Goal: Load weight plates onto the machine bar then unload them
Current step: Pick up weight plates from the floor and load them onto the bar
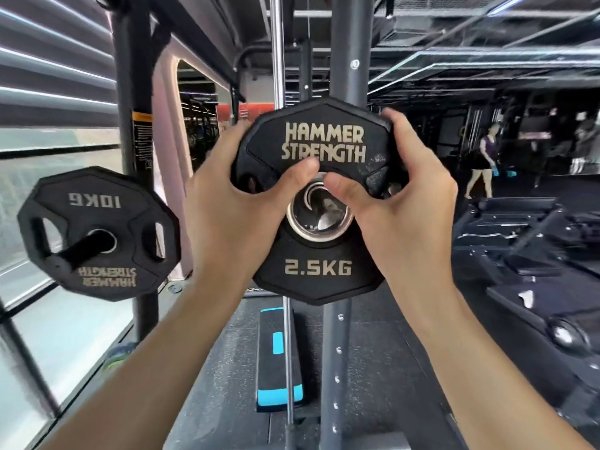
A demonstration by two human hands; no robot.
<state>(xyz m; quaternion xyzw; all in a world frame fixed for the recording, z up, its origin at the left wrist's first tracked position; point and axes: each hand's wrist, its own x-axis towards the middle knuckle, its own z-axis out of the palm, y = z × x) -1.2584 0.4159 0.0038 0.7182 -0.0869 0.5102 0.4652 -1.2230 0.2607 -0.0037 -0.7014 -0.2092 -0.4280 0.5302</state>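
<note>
Two hands grip the 2.5KG plate (316,271); left hand (233,206) and right hand (402,216) curl fingers round its edges, thumbs pressing beside the steel hub; a 10KG plate (97,203) sits on a peg (78,251).

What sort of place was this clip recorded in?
A commercial gym, most likely: both hands hold a 2.5KG plate, a 10KG plate hangs on a rack peg at left, and benches stand at right.

Black plate (316,203) gripped in both hands reading "HAMMER STRENGTH" above its steel-ringed hole and "2.5KG" below, second plate (97,233) on a peg left of it, upside down, reading "10KG" and "HAMMER STRENGTH", upright's sticker illegible
</note>
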